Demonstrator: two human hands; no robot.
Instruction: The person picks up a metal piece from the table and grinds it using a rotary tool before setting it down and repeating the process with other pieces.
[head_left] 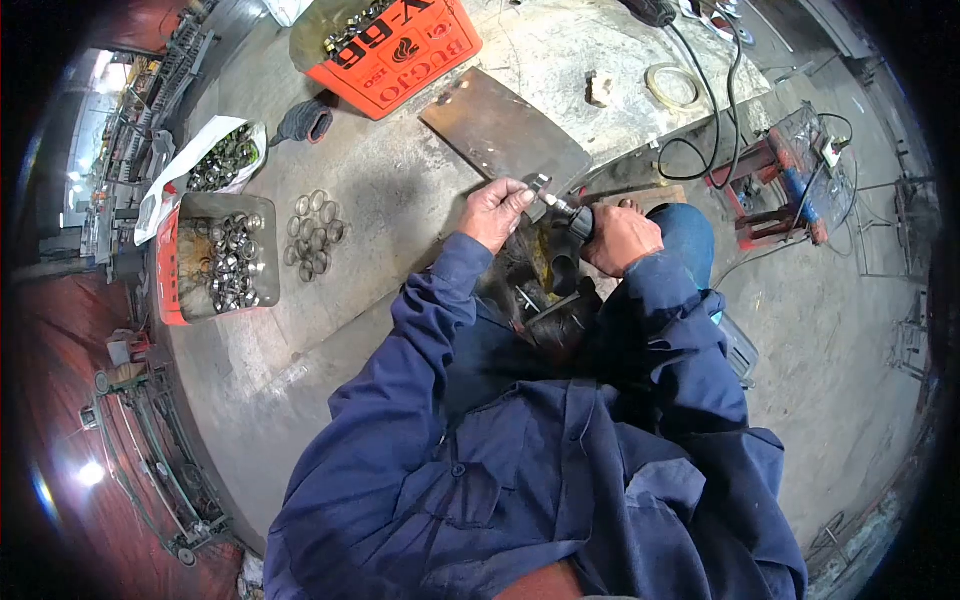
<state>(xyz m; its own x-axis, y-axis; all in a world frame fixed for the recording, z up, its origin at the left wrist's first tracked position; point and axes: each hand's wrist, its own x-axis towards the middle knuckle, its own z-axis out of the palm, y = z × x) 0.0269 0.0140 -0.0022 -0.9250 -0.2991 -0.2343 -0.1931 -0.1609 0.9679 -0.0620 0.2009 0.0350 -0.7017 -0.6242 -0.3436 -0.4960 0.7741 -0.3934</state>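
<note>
From my remote view, a cut-open orange tub (440,68) stands at the top of the frame, with a flat metal plate (505,128) below it, just beyond the hands. At left, loose rings (312,234) lie beside a second tub (170,270); a glove (300,123) lies above them. Just above centre, my left hand (494,213) pinches a small metal piece (540,183) between thumb and fingers; my right hand (622,240), forearm angled inward, wraps a dark tool (580,223).
</note>
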